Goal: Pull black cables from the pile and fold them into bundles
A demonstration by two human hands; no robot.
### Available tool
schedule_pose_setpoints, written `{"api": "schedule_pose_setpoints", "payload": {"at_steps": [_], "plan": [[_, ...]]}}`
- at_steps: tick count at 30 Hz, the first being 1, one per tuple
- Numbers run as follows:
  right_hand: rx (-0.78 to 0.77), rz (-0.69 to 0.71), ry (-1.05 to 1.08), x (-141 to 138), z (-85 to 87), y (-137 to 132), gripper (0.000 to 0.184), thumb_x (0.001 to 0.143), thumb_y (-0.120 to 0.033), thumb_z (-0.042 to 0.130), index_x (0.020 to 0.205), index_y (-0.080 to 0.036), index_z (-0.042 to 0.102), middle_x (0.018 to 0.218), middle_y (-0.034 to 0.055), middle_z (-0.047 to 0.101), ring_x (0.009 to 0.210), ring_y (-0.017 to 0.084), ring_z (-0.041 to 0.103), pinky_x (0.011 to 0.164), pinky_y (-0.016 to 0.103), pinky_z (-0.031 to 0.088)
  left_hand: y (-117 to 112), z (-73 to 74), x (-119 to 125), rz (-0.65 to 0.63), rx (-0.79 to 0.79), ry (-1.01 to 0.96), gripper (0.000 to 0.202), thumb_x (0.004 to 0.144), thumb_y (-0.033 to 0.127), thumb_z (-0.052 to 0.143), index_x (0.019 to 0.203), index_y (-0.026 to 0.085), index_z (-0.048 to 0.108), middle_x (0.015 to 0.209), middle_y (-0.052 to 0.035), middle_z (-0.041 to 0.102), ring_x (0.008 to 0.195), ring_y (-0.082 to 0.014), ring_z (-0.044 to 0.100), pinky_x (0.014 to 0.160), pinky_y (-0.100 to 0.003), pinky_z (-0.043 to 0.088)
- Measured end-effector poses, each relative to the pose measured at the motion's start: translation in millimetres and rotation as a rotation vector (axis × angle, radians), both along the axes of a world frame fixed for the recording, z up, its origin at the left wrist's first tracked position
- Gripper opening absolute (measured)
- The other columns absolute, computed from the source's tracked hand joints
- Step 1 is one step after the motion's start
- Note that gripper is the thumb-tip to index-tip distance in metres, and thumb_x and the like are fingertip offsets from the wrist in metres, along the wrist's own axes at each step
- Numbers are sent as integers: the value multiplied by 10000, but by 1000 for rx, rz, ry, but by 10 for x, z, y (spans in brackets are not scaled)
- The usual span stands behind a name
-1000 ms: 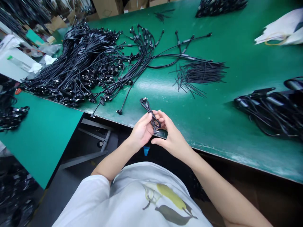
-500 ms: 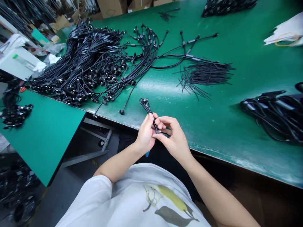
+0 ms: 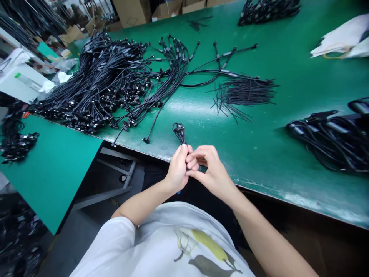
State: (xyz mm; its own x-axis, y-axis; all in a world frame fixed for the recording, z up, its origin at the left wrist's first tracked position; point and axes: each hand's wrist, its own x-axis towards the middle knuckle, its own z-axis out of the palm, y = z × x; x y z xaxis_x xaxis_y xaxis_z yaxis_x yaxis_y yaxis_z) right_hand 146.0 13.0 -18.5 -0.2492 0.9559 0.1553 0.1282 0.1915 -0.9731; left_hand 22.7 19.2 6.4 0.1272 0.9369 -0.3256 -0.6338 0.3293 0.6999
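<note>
My left hand (image 3: 177,169) is closed around a folded black cable (image 3: 179,132), whose looped end sticks up past the thumb over the table's front edge. From the right, my right hand (image 3: 210,165) meets it, thumb and fingers bent in a pinch against the lower part of the bundle. The fingers cover the cable's lower end and its connector. Beyond both hands lies a bunch of thin black ties (image 3: 249,92), with several loose cables (image 3: 170,88) to its left.
A large heap of black cables (image 3: 100,77) covers the left of the green table (image 3: 271,150). Coiled cables (image 3: 331,134) lie at the right, near white bags (image 3: 340,38). A black bundle (image 3: 268,11) and cardboard boxes (image 3: 131,13) are at the back. A lower green surface (image 3: 57,161) adjoins at left.
The cable's connector, visible between my hands before, is now hidden behind the fingers. The looped end has turned more upright. The whole view has shifted slightly.
</note>
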Motion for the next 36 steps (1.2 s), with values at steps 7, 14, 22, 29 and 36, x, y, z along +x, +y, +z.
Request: {"api": "schedule_pose_setpoints", "payload": {"at_steps": [7, 14, 22, 29, 36], "plan": [[-90, -9, 188, 282, 235, 294, 554, 812, -568, 653, 1243, -249, 515, 1201, 91, 590, 1033, 210, 615, 904, 368, 514, -166, -101, 64, -429, 22, 140, 567, 767, 718, 582, 665, 182, 428, 451, 119, 220, 366, -18, 145, 351, -155, 152], [-139, -122, 258, 230, 305, 285, 512, 658, -643, 743, 832, -210, 531, 804, 4, 560, 684, 129, 536, 615, 251, 485, -147, -34, 63, -619, -48, -40, 545, 789, 700, 574, 740, 160, 521, 423, 129, 190, 347, -28, 84, 319, -154, 139], [-185, -182, 279, 288, 238, 223, 448, 794, -622, 641, 969, -222, 542, 675, -23, 528, 535, 112, 528, 478, 228, 414, -193, -27, 87, -625, -79, -53, 450, 812, 576, 647, 872, 135, 573, 573, 81, 371, 394, -11, 228, 372, -149, 200], [-151, -218, 298, 386, 117, 239, 495, 883, -664, 484, 1087, -216, 538, 861, 31, 623, 690, 123, 608, 574, 224, 470, -114, -49, 193, -502, -52, 147, 449, 824, 585, 620, 794, 159, 482, 568, 100, 269, 437, -16, 180, 417, -156, 144], [-207, -145, 170, 434, 155, 115, 507, 922, -478, 533, 1333, -188, 473, 1164, 97, 626, 987, 186, 611, 868, 343, 516, -16, -120, 226, -572, 49, 197, 508, 791, 659, 608, 783, 176, 452, 534, 120, 233, 415, -13, 151, 387, -139, 151]]}}
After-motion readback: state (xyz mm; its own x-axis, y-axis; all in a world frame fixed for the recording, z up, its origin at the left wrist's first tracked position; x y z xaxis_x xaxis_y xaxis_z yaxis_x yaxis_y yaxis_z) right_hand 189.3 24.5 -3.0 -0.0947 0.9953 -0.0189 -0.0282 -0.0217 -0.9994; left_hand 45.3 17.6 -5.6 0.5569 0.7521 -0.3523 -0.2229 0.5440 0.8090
